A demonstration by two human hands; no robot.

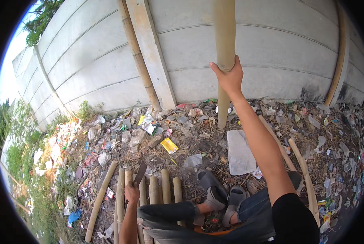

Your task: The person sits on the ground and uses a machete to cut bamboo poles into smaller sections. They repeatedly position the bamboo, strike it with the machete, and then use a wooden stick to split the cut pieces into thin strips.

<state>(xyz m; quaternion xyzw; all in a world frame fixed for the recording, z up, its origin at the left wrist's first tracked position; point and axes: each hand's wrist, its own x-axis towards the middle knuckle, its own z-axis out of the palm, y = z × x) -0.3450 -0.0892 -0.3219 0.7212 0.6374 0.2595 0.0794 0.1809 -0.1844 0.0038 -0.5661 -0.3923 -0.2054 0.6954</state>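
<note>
My right hand (231, 79), arm stretched forward, is wrapped round a thick bamboo pole (226, 32) and holds it upright. The pole's top runs out of view, and its lower end is at the littered ground; whether it touches I cannot tell. Low on the left, my left hand (132, 193) is closed on the handle of a machete (140, 173), whose dark blade points up and away from me. Beneath that hand lie several cut bamboo pieces (165, 188), side by side along my left leg. The blade is over or beside them.
A pale flat slab (239, 153) lies in front of my grey sandals (211, 183). Split bamboo strips (304, 175) are at the right. Rubbish covers the ground up to a concrete wall (267, 44). A bamboo post (138, 53) leans on it. Weeds (21, 154) grow at left.
</note>
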